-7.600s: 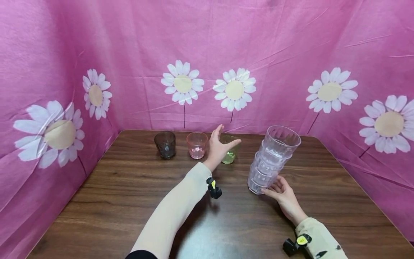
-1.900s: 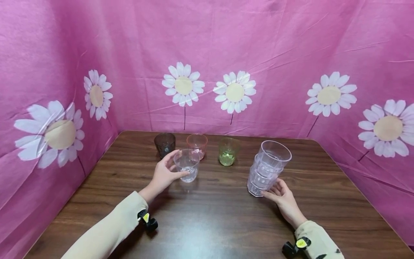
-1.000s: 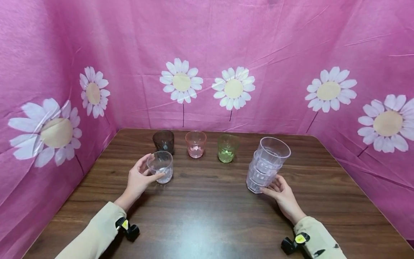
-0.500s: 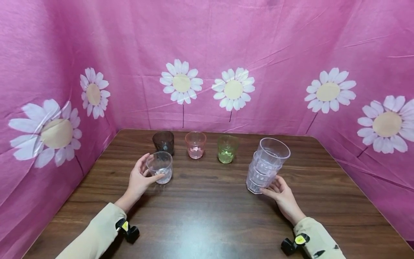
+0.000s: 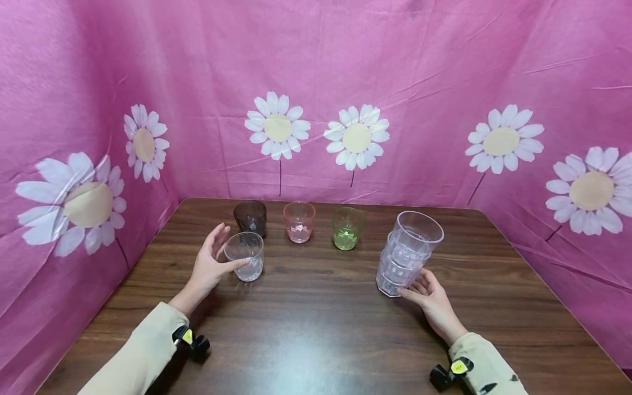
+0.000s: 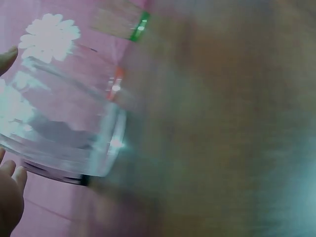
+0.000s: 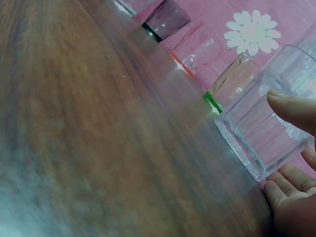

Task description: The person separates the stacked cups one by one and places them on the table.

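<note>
A single clear tumbler [image 5: 248, 266] stands upright on the table, just in front of the dark grey tumbler [image 5: 250, 211]. Beside it my left hand [image 5: 207, 269] is spread, its thumb crossing the near side of the glass in the head view. The left wrist view shows the fingertips [image 6: 19, 175] apart from the clear glass wall. On the right, my right hand [image 5: 434, 302] holds the base of a stack of clear tumblers [image 5: 405, 258], thumb in front and fingers behind. The right wrist view has the thumb [image 7: 294, 109] over the lowest tumbler [image 7: 264, 133].
A pink tumbler [image 5: 299, 222] and a green tumbler [image 5: 348, 227] continue the back row right of the dark one. Behind the brown wooden table [image 5: 316, 340] hangs a pink cloth [image 5: 316, 55] printed with daisies.
My left hand went from near the green tumbler to the stack's top tumbler, carried it left, set it before the dark one and loosened its fingers. The stack is shorter; my right hand stayed.
</note>
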A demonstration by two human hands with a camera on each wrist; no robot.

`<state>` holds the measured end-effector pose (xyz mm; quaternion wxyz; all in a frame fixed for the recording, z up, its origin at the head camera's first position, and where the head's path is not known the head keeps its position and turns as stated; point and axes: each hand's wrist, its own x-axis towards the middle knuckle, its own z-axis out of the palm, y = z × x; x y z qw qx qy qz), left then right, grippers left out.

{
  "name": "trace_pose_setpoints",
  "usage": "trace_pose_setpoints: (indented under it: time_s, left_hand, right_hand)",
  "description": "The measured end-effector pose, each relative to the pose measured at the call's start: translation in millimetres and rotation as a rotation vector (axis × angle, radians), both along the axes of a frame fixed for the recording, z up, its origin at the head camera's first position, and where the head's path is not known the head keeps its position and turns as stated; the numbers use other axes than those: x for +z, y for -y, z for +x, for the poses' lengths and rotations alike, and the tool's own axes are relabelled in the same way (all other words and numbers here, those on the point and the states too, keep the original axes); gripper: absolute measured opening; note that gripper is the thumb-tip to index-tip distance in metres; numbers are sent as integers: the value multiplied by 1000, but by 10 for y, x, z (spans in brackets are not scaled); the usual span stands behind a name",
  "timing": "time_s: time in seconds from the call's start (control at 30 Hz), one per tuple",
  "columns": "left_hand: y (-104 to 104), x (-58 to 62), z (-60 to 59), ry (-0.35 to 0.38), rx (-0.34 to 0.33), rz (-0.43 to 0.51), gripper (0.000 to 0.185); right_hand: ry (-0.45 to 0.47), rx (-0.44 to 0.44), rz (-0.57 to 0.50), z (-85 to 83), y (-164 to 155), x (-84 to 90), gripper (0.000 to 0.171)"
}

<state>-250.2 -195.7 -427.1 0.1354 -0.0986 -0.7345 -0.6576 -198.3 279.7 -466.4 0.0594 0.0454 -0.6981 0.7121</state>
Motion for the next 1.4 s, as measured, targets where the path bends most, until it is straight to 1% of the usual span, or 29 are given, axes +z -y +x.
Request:
trace_pose_setpoints:
  time_s: [0.17,0.27,0.4,0.53,0.63,0.83,0.97,1.1,1.2,1.4]
  left_hand:
    - [-2,192,-55,-31,-15,-21,96]
    - [-31,263,-77,-39,-20,-25,95]
    - [-106,350,-109,-55,-34,-7,94]
    - [-230,456,-149,-68,-51,41,92]
    - [-348,530,-182,-77,-75,80,91]
    - [-604,655,-225,-106,-159,110,95]
    - [-789,697,-248,-121,-208,112,97]
    - [-989,707,-271,-113,-238,82,92]
    - [-1140,704,-287,-89,-265,67,94]
    - [-1410,697,-294,-12,-316,27,99]
  right_hand:
    - [-9,6,-8,2,-1,-3,52]
    - [-4,4,2,2,-3,-4,52]
    - [9,-3,10,6,1,4,53]
    - [19,-10,18,12,6,14,54]
    - [20,-11,24,15,8,18,54]
    - [14,-8,20,14,6,9,54]
    - [15,-6,25,11,0,11,53]
    - [12,0,27,13,-5,9,52]
    - [9,5,25,16,-4,6,52]
    - [1,11,24,23,-2,8,52]
